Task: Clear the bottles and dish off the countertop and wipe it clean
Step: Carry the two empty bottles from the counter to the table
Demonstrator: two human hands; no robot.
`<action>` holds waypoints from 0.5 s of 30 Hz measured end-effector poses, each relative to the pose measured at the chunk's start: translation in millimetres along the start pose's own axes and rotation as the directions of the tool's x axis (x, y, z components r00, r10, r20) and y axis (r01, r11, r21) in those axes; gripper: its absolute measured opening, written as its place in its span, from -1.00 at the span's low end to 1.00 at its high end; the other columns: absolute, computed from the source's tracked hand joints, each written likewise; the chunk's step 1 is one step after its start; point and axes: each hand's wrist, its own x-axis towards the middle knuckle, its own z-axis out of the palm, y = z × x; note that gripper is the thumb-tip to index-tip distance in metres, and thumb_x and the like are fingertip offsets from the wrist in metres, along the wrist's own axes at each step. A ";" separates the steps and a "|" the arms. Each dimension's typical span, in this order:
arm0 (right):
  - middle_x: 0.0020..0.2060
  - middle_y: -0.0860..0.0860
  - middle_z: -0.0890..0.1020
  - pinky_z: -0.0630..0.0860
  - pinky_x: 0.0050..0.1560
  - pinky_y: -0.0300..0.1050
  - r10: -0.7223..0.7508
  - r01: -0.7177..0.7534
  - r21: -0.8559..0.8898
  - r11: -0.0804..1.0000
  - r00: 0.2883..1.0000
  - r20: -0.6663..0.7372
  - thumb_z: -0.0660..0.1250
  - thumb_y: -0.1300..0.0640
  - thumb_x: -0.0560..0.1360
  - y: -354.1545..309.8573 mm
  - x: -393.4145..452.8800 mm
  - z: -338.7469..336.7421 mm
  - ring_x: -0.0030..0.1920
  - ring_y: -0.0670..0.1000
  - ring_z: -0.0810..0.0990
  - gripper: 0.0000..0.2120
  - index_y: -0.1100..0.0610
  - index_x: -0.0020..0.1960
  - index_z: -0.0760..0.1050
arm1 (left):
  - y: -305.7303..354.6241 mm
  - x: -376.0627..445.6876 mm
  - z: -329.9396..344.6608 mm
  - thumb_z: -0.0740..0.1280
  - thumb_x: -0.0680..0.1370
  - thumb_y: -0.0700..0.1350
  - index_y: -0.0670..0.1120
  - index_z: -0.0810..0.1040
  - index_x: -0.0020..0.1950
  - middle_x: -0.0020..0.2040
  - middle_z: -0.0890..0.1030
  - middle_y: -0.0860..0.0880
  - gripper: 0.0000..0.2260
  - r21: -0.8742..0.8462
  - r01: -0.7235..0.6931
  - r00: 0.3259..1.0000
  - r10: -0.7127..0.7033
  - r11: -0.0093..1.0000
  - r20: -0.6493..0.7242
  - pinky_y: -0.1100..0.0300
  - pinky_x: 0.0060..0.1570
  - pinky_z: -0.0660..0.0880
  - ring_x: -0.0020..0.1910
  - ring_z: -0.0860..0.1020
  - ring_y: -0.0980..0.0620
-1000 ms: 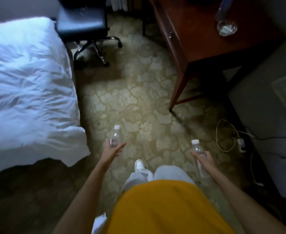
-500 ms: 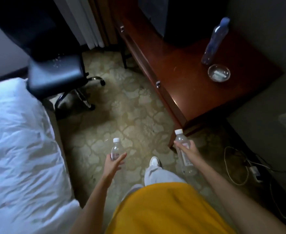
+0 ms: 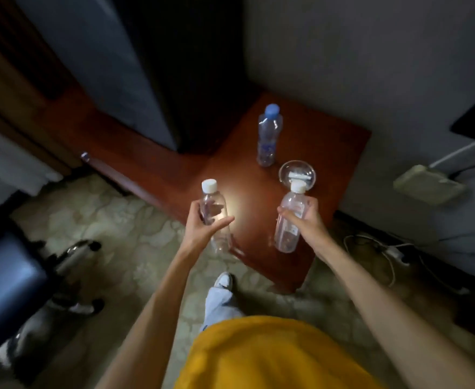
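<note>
My left hand (image 3: 202, 228) grips a clear white-capped bottle (image 3: 213, 209) above the near left edge of the reddish wooden countertop (image 3: 247, 192). My right hand (image 3: 306, 220) grips a second clear white-capped bottle (image 3: 289, 217) over the countertop's near right part. Farther back on the wood stands a blue-capped clear bottle (image 3: 268, 136), upright. Just right of it sits a round glass dish (image 3: 297, 173) with something pale inside, partly hidden by the right bottle's cap.
A large dark screen (image 3: 174, 80) stands on the countertop at the back left. A dark office chair (image 3: 11, 279) is on the patterned carpet at the left. Cables and a plug (image 3: 393, 252) lie on the floor at the right, near the grey wall.
I have turned and come up to the countertop. Both hands have risen with their bottles, from over the carpet to over the near part of the wood.
</note>
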 end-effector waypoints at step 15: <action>0.28 0.01 0.56 0.52 0.29 -0.08 -0.030 0.033 0.000 0.999 0.908 -0.418 0.67 0.07 0.33 8.7 36.6 35.5 0.29 0.02 0.55 -0.23 0.04 0.38 0.32 | 49.3 145.6 43.0 0.59 0.32 -0.47 -0.25 0.39 0.22 -0.14 0.57 0.06 -0.42 0.184 -0.168 0.880 0.063 0.968 0.471 0.19 -0.37 0.65 -0.24 0.65 0.26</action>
